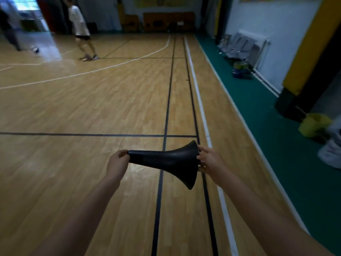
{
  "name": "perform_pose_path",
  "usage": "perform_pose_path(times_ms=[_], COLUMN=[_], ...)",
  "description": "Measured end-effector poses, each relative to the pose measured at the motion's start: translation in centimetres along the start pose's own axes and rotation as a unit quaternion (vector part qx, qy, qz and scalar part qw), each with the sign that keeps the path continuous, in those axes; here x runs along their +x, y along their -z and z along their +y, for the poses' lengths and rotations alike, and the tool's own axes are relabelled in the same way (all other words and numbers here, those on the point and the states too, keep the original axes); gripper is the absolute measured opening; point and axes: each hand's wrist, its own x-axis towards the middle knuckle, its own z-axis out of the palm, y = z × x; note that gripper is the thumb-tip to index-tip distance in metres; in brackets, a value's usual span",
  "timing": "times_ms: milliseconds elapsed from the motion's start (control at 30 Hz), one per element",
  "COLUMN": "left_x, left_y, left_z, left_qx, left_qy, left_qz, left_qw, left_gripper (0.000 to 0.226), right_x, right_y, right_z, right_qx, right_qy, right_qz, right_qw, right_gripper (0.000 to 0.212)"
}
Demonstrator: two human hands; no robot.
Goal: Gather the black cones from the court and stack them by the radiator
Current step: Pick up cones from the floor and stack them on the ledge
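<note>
On the far left of the wooden court floor (73,108), a person in a white top (78,21) stands mid-stride near the back wall, blurred, with a second blurred figure (9,24) at the picture's edge. In the foreground two bare forearms reach out over the black court lines. The left hand (118,161) pinches the narrow tip of a black cone (166,161), fingers curled round its end. The cone is held sideways in the air above the floor, tip to the left and flared base to the right. The right hand (210,163) grips the rim of that base, fingers on its upper edge and thumb lower down. Whether this is one cone or several nested together cannot be told. Right of the hands a white boundary line (201,111) runs up the court beside a green floor strip (258,115). Farther right, along the white wall, stand grey chairs (238,45) and, just beyond them, a white radiator (262,52), well apart from the cone. A yellow bag (313,124) lies at the right edge.
</note>
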Motion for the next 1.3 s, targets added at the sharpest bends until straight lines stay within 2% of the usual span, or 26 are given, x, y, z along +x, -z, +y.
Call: perform_pose_path(times_ms=[233, 400, 433, 533, 700, 933, 1100, 1300], left_x=[-2.0, -5.9, -7.8, -9.8, -16.5, -25.5, -30.8, -33.0], left_y=[-10.4, -20.2, -24.2, -27.3, -37.8, -48.8, -53.6, -61.3], left_z=[5.0, 9.5, 10.8, 12.3, 15.3, 17.3, 18.5, 20.3], left_qx=[0.020, 0.037, 0.042, 0.051, 0.060, 0.072, 0.093, 0.126], left_qy=[-0.057, -0.090, -0.093, -0.098, -0.111, -0.130, -0.142, -0.152], left_qz=[-0.140, -0.223, -0.254, -0.279, -0.338, -0.426, -0.453, -0.490], left_qw=[0.988, 0.970, 0.962, 0.954, 0.933, 0.893, 0.875, 0.849], left_gripper=[0.037, 0.034, 0.034, 0.036, 0.036, 0.035, 0.036, 0.042], right_x=[-3.6, -7.3, -9.0, -10.2, -15.1, -21.2, -23.6, -25.0], right_y=[9.9, 19.0, 22.6, 26.1, 36.0, 47.6, 52.6, 57.7], right_z=[0.5, 0.4, 0.5, 0.8, 1.7, 3.9, 5.6, 6.5], right_qx=[0.047, 0.096, 0.108, 0.139, 0.165, 0.158, 0.171, 0.200], right_qy=[0.008, 0.018, 0.028, 0.022, 0.028, 0.035, 0.038, 0.054], right_qz=[0.160, 0.245, 0.274, 0.296, 0.360, 0.432, 0.456, 0.476], right_qw=[0.986, 0.964, 0.955, 0.945, 0.918, 0.887, 0.873, 0.855], right_gripper=[0.045, 0.050, 0.050, 0.050, 0.052, 0.051, 0.052, 0.046])
